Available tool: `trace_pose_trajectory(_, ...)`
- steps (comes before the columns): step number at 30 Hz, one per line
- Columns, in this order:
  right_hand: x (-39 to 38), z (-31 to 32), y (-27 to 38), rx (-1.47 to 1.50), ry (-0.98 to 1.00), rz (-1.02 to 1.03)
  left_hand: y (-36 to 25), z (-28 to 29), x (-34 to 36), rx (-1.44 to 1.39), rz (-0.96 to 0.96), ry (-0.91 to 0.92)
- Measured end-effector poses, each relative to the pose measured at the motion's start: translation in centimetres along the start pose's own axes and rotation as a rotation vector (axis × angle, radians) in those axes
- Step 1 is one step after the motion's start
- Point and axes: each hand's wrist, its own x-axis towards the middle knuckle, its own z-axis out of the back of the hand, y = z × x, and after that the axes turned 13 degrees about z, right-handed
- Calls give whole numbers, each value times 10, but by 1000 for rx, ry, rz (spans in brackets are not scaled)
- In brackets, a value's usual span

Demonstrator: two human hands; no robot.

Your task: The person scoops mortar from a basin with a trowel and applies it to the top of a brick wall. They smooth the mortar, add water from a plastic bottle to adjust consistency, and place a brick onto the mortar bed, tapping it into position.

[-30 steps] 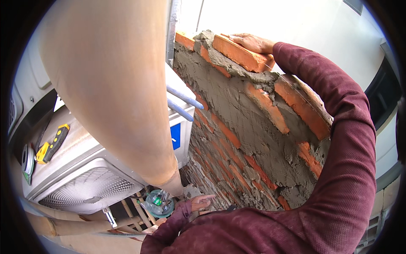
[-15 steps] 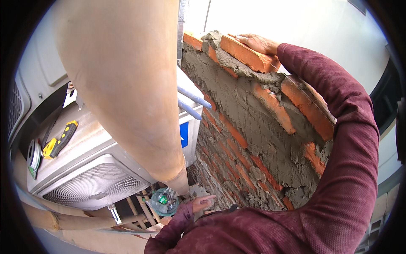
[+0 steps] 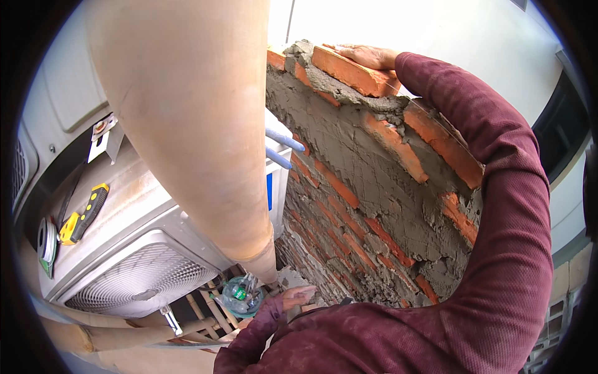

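My right hand (image 3: 367, 56) lies on top of an orange brick (image 3: 352, 71) at the upper edge of the wall, its fingers stretched along the brick. Grey mortar (image 3: 339, 90) bulges out beneath that brick. A thin pale string runs past its right end, over a neighbouring brick (image 3: 443, 142). Low in the view, close to my body, my left hand (image 3: 299, 297) has its fingers extended to the right and shows nothing in it. The rough brick wall (image 3: 367, 181), partly smeared with mortar, stands to the right of that hand.
A thick beige pipe (image 3: 199, 124) crosses the left side. Behind it is a white air-conditioner unit (image 3: 168, 212) carrying a yellow-black handled tool (image 3: 85, 214) and a string reel (image 3: 47, 240). A bucket (image 3: 240, 305) with bottles sits below, near bamboo poles (image 3: 205, 311).
The view has shifted slightly, so the wall and brick appear a little farther left and up. My right hand stays on the brick; the left hand's fingers have changed pose slightly.
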Motion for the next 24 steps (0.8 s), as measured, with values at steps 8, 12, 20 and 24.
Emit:
trace_pose_trajectory(8,0,12,1,-47,36,13,21,-1,-8,104,-120,-13)
trace_pose_trajectory(12,7,23,2,-109,37,54,18,2,-18,121,-29,45)
trace_pose_trajectory(20,36,30,-8,-230,71,25,15,10,-25,356,99,41)
trace_pose_trajectory(24,18,83,21,-322,6,-20,35,16,1,442,82,113)
